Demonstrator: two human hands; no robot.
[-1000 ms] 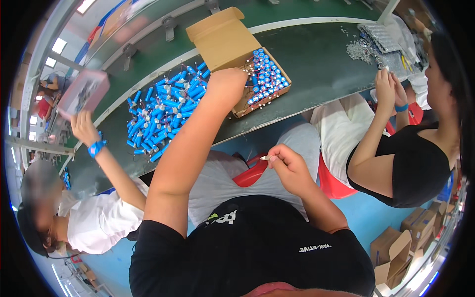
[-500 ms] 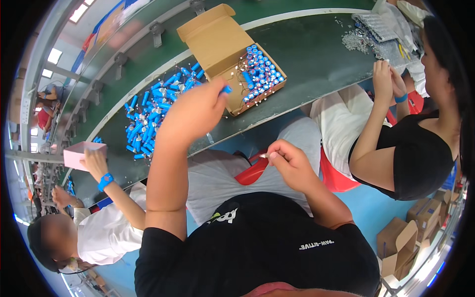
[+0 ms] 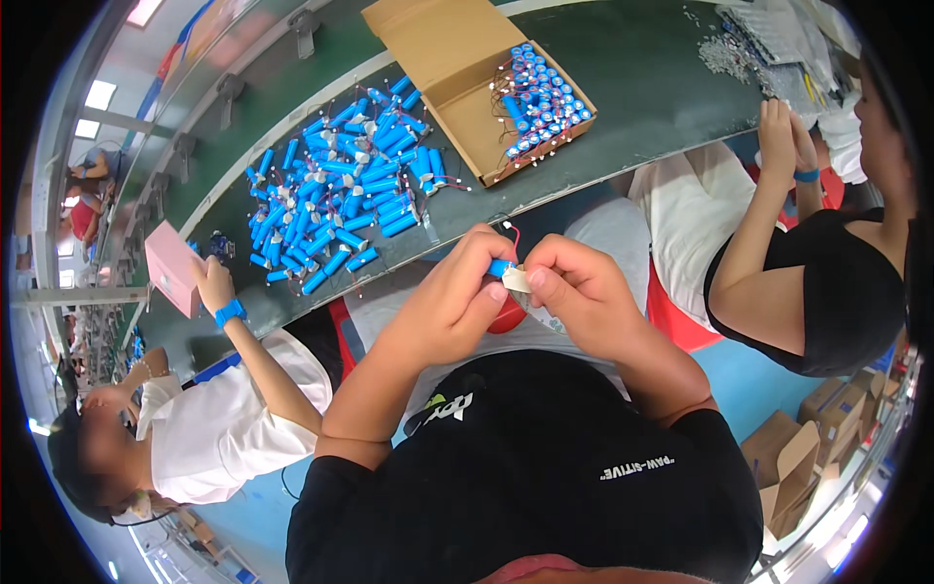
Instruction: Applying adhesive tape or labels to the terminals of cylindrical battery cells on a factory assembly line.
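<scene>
In front of my chest, my left hand [image 3: 449,294] is closed around a blue cylindrical battery [image 3: 500,268] with thin wires and a small white plug [image 3: 508,225]. My right hand [image 3: 586,297] pinches a whitish tab [image 3: 517,281] against the end of that battery; whether the tab is stuck to it I cannot tell. Both hands nearly touch, off the near edge of the table. Beyond them lies a loose pile of blue wired batteries [image 3: 375,185]. An open cardboard box [image 3: 474,97] beside the pile holds more batteries [image 3: 545,102], mostly standing on end at its right side.
At the left a co-worker's hand [image 3: 215,285] holds a pink box [image 3: 171,271] over the dark green table [image 3: 632,88]. Another person's hands [image 3: 784,136] work at the right, near small loose parts [image 3: 728,56] and plastic bags. Cardboard cartons [image 3: 778,457] stand on the blue floor.
My left hand has come from the cardboard box down to my right hand, bringing a battery. The right hand's whitish tab now meets the battery. The co-worker's pink box has tilted.
</scene>
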